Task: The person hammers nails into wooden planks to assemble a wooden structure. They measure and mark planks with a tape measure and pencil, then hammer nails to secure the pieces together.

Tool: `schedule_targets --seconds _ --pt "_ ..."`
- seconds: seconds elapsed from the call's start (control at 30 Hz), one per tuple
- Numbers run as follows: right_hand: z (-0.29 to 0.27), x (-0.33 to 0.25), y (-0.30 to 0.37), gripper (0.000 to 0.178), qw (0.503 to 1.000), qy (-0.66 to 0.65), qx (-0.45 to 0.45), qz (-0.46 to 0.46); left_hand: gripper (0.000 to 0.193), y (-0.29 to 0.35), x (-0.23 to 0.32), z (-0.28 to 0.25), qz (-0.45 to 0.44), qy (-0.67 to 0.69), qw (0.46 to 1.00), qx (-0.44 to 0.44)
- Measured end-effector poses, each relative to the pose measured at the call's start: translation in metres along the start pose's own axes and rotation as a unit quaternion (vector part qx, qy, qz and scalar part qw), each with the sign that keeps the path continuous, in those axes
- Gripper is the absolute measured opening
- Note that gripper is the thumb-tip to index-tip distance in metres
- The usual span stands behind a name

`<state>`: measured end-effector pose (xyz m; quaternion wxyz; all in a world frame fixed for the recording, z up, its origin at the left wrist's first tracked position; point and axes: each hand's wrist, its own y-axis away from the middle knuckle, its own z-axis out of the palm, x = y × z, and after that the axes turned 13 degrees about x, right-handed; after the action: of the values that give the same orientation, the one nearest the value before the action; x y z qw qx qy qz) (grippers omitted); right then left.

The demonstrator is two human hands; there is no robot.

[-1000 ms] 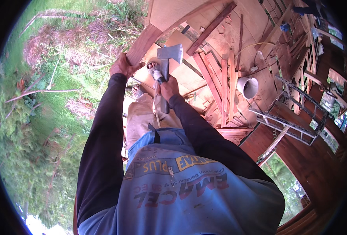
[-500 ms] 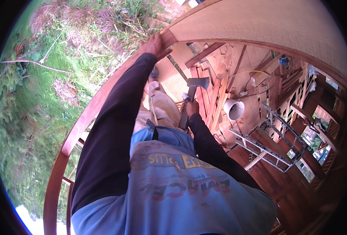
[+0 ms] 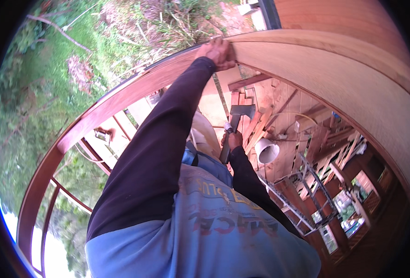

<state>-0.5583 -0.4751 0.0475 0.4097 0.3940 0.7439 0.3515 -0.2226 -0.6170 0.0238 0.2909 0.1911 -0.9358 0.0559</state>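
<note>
My left hand (image 3: 218, 53) bends over the long reddish-brown wooden rail (image 3: 137, 88) at its corner — how firmly, I can't tell. My right hand (image 3: 235, 140) grips the dark metal-headed axe (image 3: 243, 110) lower down — best keep its blade clear of my pale cloth trousers (image 3: 204, 132).

Smooth wood, dull metal and soft cloth.
The red-brown rail (image 3: 131, 92) was smooth wood with a little shine, and the wide pale board (image 3: 316, 74) looked flat and matt. The axe head (image 3: 243, 110) looked like dull grey metal. The white bucket (image 3: 262, 147) looked like smooth plastic. The blue shirt (image 3: 214, 250) and dark sleeve (image 3: 154, 148) were matt, wrinkly cloth.
</note>
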Motion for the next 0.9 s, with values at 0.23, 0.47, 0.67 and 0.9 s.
schedule_targets --seconds 0.23,0.47,0.67,0.9 --pt "-0.005 -0.033 -0.001 0.018 0.992 0.116 -0.05 -0.009 0.081 0.007 0.0 -0.008 -0.027 0.022 0.999 -0.038" --pt "-0.009 -0.066 -0.006 0.022 0.937 0.313 -0.155 0.032 0.082 0.059 -0.027 -0.034 -0.099 0.012 0.993 0.056" --pt "0.016 -0.065 -0.01 0.076 0.708 0.668 -0.093 -0.212 0.107 0.226 -0.108 -0.107 -0.313 -0.131 0.934 0.114" --pt "0.053 -0.084 -0.044 0.083 0.46 0.773 -0.24 -0.366 0.104 0.416 -0.19 -0.155 -0.495 -0.083 0.854 0.141"
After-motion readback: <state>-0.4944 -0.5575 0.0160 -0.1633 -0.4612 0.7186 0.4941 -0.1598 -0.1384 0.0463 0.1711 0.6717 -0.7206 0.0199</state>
